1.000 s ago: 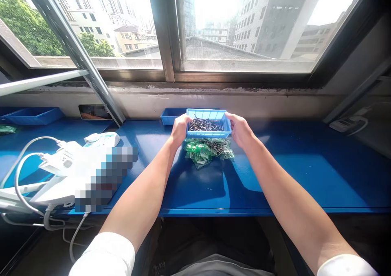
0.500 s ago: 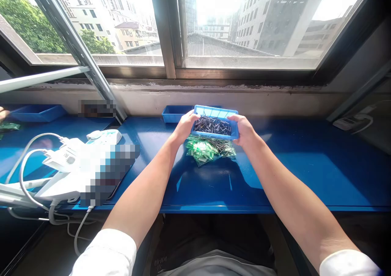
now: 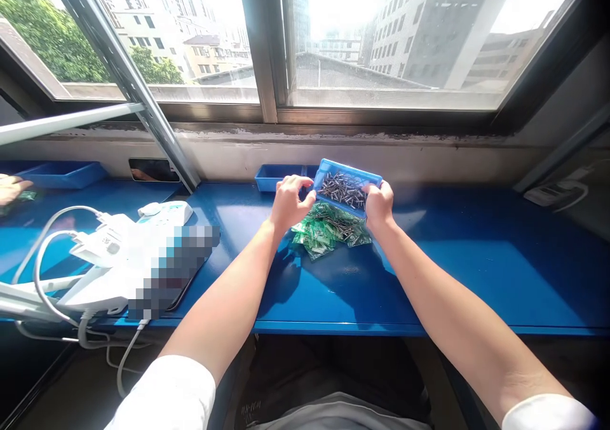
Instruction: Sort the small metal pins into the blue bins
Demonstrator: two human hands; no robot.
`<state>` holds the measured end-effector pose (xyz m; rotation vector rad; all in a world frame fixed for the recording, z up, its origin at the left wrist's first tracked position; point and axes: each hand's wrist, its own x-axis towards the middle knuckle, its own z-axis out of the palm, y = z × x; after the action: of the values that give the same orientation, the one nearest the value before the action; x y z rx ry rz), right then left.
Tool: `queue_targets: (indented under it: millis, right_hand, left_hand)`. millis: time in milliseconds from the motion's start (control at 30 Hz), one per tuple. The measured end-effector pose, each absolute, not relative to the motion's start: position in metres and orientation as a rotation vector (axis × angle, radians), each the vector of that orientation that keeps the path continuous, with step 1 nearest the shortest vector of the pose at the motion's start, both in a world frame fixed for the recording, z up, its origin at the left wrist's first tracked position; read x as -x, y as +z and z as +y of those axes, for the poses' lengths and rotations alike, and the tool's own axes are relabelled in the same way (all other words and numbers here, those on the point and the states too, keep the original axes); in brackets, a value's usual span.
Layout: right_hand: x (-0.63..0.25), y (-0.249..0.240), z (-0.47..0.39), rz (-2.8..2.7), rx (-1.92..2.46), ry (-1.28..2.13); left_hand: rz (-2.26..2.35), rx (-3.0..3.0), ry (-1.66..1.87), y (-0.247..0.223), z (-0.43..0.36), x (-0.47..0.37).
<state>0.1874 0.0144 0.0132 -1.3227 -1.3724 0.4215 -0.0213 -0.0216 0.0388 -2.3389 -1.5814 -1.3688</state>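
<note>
A small blue plastic bin (image 3: 372,177), tilted, holds a heap of dark metal screw-like pieces (image 3: 342,190). My right hand (image 3: 380,205) grips its right end, thumb over the rim. Beside the left end, my left hand (image 3: 290,200) has its thumb and fingers apart; whether the fingertips still touch the bin I cannot tell. Under the bin on the blue table lies a pile of clear and green plastic packets (image 3: 317,233), some with similar metal pieces inside. Part of the pile is hidden by the bin.
Another blue bin (image 3: 274,177) stands against the wall behind my left hand. At left, a white power strip (image 3: 164,213), plugs and cables lie near a pixelated dark device (image 3: 176,268). A metal shelf post (image 3: 157,112) rises there. Another person's hand (image 3: 12,188) shows at far left.
The bin has shifted right and tilted, its right end lower. My left hand has loosened from its left end, fingers spreading. The other person's hand has come further into view.
</note>
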Motion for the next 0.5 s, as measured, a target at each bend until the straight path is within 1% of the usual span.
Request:
queue_targets:
  millis: [100, 167, 300, 500]
  right_hand:
    - [-0.178, 0.012, 0.009, -1.126, 1.386, 0.53]
    - [-0.173, 0.014, 0.004, -1.076, 1.375, 0.583]
    - [-0.168, 0.016, -0.003, -1.1, 1.343, 0.606]
    - [-0.17, 0.012, -0.004, -1.199, 1.233, 0.615]
  left_hand:
    - [-1.437, 2.452, -1.176, 0.035, -0.025, 0.014]
    - [-1.371, 2.507, -1.075, 0.034, -0.027, 0.008]
    - [-1.291, 2.58, -0.93, 0.03, -0.028, 0.0]
    - [-1.237, 2.581, -0.877, 0.02, -0.022, 0.0]
